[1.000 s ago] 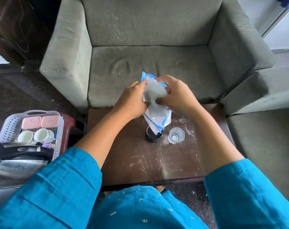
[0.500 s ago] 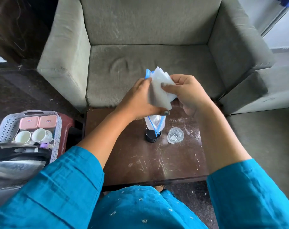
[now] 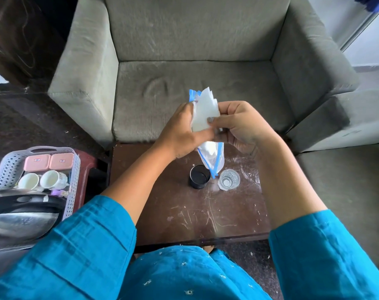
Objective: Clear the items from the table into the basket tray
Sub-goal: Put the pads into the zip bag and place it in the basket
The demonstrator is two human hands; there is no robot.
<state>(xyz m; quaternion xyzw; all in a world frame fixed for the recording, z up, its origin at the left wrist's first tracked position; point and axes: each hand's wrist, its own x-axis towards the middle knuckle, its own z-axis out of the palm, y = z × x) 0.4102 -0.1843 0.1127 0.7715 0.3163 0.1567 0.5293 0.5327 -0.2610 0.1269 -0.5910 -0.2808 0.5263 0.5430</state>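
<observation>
A clear plastic bag (image 3: 212, 158) with blue edges and white tissue paper inside hangs above the brown table (image 3: 184, 215). My left hand (image 3: 179, 135) grips the bag around its middle. My right hand (image 3: 240, 124) pinches the white paper (image 3: 205, 111) sticking out of the bag's top. Below the bag stand a black cup (image 3: 199, 179) and a clear glass (image 3: 228, 179), side by side on the table. The grey basket tray (image 3: 74, 169) sits to the left on a red stool.
The basket tray holds two pink boxes (image 3: 49, 162), two white cups (image 3: 42, 180) and a steel kettle (image 3: 19, 211) with a black handle. A grey armchair (image 3: 195, 61) stands behind the table; another grey seat (image 3: 340, 169) is at the right.
The bag's crumpled paper has been drawn upward into a flatter sheaf. My left hand slid right around the bag; the view shifted slightly.
</observation>
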